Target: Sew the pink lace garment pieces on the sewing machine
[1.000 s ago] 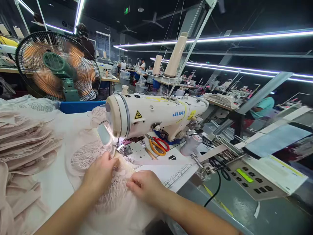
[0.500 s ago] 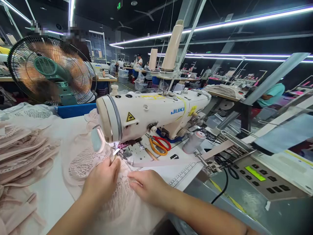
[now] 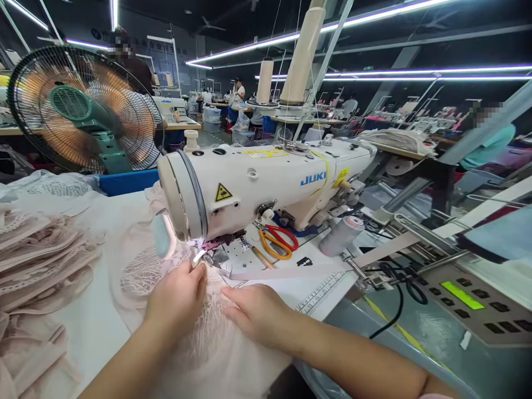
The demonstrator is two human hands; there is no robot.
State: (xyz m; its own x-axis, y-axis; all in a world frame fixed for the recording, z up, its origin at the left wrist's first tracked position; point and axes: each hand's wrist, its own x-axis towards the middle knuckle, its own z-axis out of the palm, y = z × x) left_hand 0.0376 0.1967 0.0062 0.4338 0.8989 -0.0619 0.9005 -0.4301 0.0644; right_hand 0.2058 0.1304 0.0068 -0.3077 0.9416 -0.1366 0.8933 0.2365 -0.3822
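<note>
A pale pink lace fabric piece (image 3: pixel 211 343) lies on the sewing table under both of my hands. My left hand (image 3: pixel 177 302) presses on the lace with its fingertips close to the presser foot (image 3: pixel 199 256) of the white JUKI sewing machine (image 3: pixel 266 185). My right hand (image 3: pixel 255 313) lies flat on the lace just to the right, fingers stretched toward the needle area. Neither hand grips anything; both rest on the fabric.
A stack of pink lace pieces (image 3: pixel 37 260) sits at the left. Red-and-orange scissors (image 3: pixel 278 241) and a thread spool (image 3: pixel 341 235) lie behind the needle. A fan (image 3: pixel 83 111) stands at the back left, a control panel (image 3: pixel 469 302) at the right. Other workers sit far behind.
Both hands have crept slightly toward the presser foot with the lace. The camera has tilted and moved closer to the machine.
</note>
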